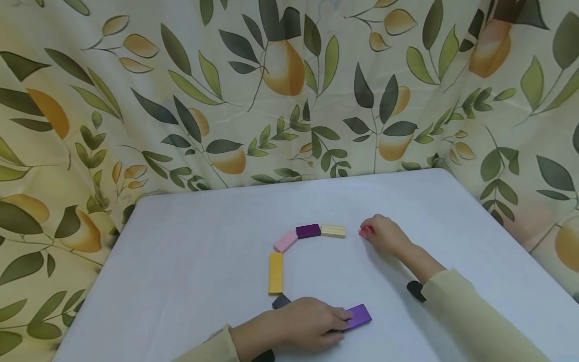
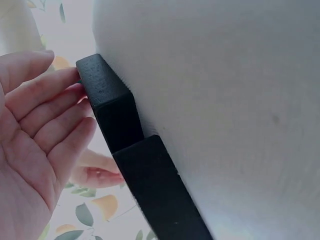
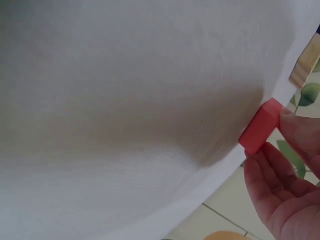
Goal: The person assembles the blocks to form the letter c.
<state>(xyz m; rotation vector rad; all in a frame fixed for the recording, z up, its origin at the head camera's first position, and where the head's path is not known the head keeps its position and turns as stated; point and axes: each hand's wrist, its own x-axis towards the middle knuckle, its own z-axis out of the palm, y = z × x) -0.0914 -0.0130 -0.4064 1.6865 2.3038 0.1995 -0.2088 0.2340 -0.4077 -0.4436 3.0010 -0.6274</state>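
A short red block is pinched between the thumb and fingers of my right hand, just right of the row's pale wooden block. My left hand touches the left end of a purple block with nearly straight fingers. Its thumb stands apart from the block. In the left wrist view, the fingertips rest along a dark-looking block, and another block adjoins it. Part of the near row is hidden under my left hand in the head view.
A curved row continues leftward through a dark purple block, a pink block, a yellow block and a dark grey block. They lie on a white-covered table. Behind hangs a leaf-patterned curtain.
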